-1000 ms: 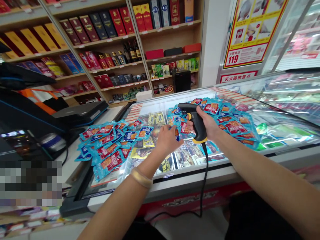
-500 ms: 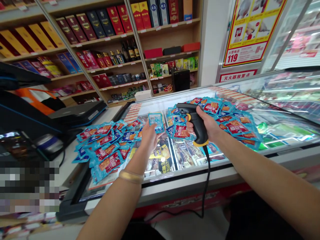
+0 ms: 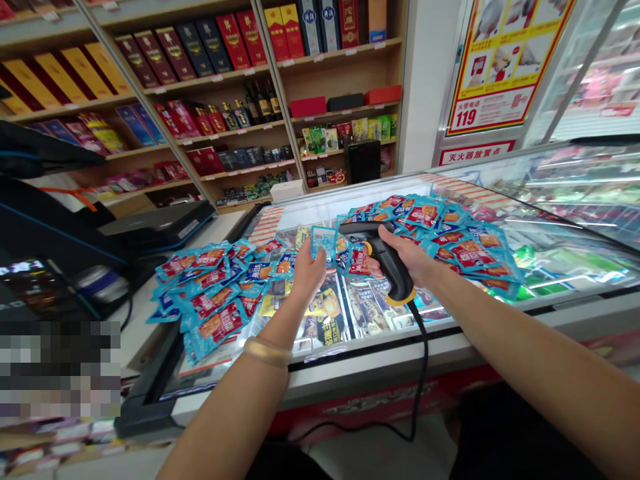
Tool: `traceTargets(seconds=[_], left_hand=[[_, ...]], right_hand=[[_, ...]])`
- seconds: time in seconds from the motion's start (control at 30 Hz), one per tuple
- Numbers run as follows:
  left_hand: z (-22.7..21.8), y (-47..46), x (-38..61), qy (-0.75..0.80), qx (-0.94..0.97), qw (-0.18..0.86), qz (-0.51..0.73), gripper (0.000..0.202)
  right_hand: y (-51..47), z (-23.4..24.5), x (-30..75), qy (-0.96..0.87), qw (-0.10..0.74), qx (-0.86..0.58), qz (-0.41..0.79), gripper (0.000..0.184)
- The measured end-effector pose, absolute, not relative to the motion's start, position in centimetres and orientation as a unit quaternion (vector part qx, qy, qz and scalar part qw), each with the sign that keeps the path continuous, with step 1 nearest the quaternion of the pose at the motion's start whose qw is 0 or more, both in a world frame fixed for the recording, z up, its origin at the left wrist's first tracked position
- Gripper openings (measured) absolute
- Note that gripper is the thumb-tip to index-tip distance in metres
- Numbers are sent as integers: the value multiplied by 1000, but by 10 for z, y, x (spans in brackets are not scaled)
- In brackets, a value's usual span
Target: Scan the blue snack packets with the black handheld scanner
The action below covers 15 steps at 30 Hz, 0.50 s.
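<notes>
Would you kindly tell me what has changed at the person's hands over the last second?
The left hand picked up a blue snack packet and raised it beside the barcode scanner, which the right hand swung slightly left. The left pile of packets and right pile of packets stayed as they were.

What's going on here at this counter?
One person is at a shop counter, working with bare hands. The right hand closes around the grip of a black corded barcode scanner, its head close to a small blue packet held up in the left hand. Heaps of similar blue packets lie to the left and right on the glass top of a chest freezer.
</notes>
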<state>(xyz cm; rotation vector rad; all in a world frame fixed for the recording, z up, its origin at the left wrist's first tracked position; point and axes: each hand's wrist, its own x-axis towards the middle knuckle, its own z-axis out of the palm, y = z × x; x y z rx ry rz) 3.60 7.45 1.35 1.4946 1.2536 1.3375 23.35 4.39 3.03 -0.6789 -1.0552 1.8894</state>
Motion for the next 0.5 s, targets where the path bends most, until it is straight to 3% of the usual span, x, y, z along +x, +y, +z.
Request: traceTargets(seconds=[0.5], left_hand=[[10, 78, 33, 500, 640, 275, 515, 37]], right_hand=[[36, 41, 229, -418, 414, -298, 752, 47]])
